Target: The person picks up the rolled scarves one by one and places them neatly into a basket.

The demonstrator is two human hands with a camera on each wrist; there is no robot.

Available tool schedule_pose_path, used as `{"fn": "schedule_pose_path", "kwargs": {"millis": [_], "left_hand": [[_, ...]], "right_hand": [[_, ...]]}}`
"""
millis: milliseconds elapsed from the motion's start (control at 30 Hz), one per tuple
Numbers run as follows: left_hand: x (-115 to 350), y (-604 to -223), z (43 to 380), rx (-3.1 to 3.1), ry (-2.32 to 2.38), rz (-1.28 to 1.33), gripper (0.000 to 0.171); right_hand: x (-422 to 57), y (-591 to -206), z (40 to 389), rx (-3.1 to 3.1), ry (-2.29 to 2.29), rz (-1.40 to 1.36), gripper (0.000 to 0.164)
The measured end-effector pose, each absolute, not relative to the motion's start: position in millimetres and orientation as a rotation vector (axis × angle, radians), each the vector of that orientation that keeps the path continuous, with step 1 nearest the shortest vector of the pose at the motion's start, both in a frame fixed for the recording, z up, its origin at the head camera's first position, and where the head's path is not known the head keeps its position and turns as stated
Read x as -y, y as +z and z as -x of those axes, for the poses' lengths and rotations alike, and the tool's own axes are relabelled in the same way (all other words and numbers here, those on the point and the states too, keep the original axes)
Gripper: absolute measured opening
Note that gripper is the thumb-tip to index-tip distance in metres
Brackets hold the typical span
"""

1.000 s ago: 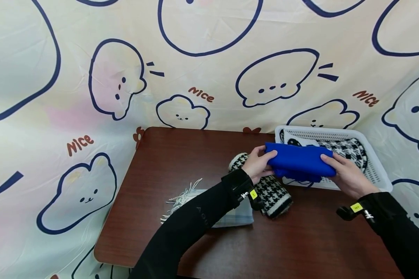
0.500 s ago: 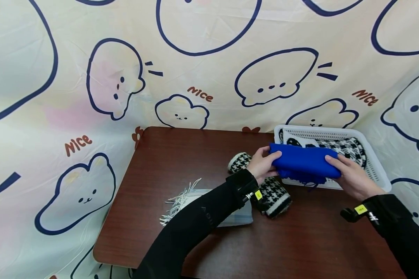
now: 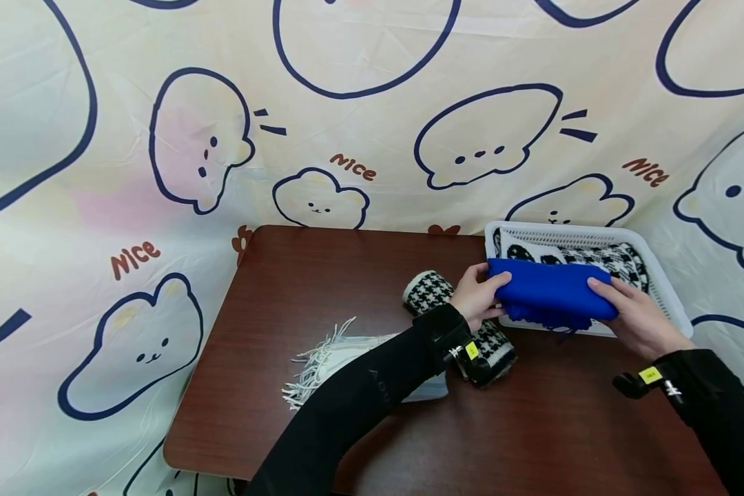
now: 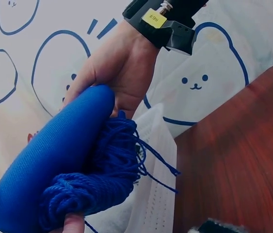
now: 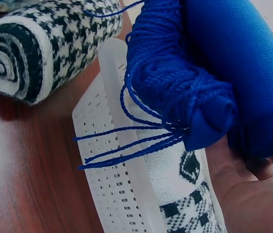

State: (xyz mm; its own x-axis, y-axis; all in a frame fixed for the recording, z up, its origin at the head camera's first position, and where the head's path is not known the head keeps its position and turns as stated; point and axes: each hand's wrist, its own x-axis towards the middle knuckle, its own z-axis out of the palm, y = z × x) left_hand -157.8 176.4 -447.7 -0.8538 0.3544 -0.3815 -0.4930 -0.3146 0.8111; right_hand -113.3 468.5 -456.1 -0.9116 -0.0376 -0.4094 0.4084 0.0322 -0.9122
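Cloth point(image 3: 347, 353), pale and fringed, lies nearest, inward of the left edge of the worktop point(image 3: 502, 441); the left sleeve point(image 3: 347, 420) crosses it in the head view. Just beyond, a houndstooth roll point(image 5: 63, 43) rests slantwise. Over the worktop's right half, the left hand point(image 3: 474, 296) and right hand point(image 3: 641, 317) grip a blue roll point(image 3: 552, 289) by its two ends, thumbs on its face, partly over the near side of the basket point(image 3: 674, 296). Its fringe point(image 5: 175, 77) hangs bunched, with loose strands point(image 5: 121, 159) trailing; these could snag on the basket's perforated wall, and the roll could uncoil if one end slips, since only the ends look held. The basket stands at the far edge, toward the right. In it lie black-and-white knits point(image 3: 620, 256), part checked, part white with dark patches; whether they are separate pieces cannot be told.
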Motion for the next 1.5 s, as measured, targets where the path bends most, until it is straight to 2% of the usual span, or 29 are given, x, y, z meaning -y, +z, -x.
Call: {"fn": "schedule_pose_path", "kwargs": {"millis": [467, 1133, 1500], "left_hand": [[-191, -453, 153, -1.397, 2.214, 0.217, 0.052], [-218, -458, 154, -1.436, 2.224, 0.336, 0.050], [-227, -459, 161, -1.473, 2.203, 0.358, 0.050]], "right_hand": [[-479, -457, 114, -1.985, -1.967, -0.437, 0.100], [-491, -463, 125, -2.128, -1.821, -0.433, 0.092], [-498, -463, 139, -2.140, -1.776, -0.466, 0.095]]}}
